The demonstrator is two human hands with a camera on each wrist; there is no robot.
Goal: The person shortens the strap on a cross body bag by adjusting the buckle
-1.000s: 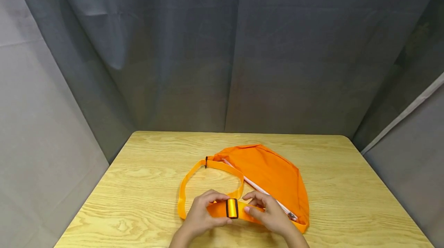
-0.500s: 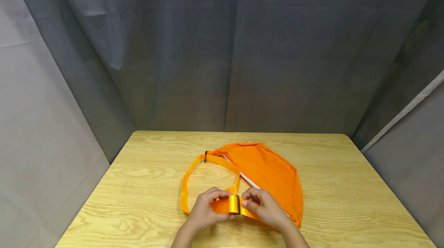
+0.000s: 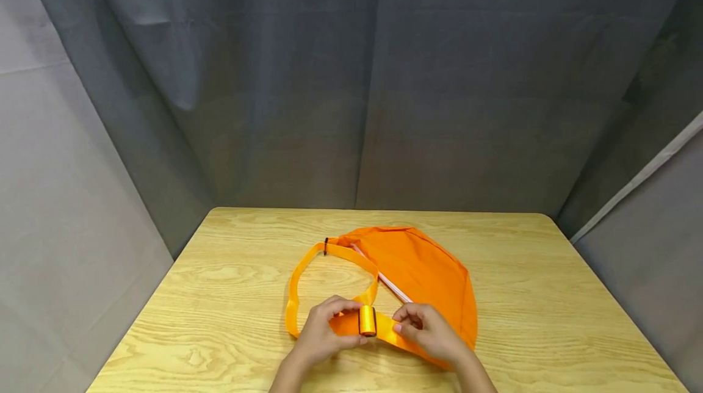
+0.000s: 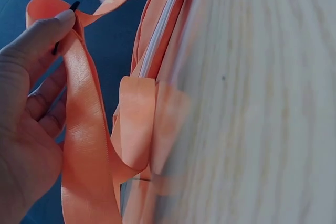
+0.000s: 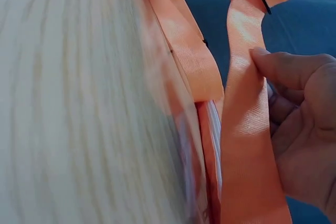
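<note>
- yellow wood-grain tabletop [image 3: 181, 307]: we have open room here, the left edge well apart.
- orange webbing strap [image 3: 293, 301]: looped, already threaded.
- left hand [image 3: 317, 335]: fingers pinch the black rectangular slide buckle [image 3: 376, 323]; webbing bulges over it, so we judge adjusting unfinished.
- right hand [image 3: 431, 332]: pinches the strap just beside.
- orange half-round cloth bag [image 3: 428, 271]: on the tabletop, room rightward.
</note>
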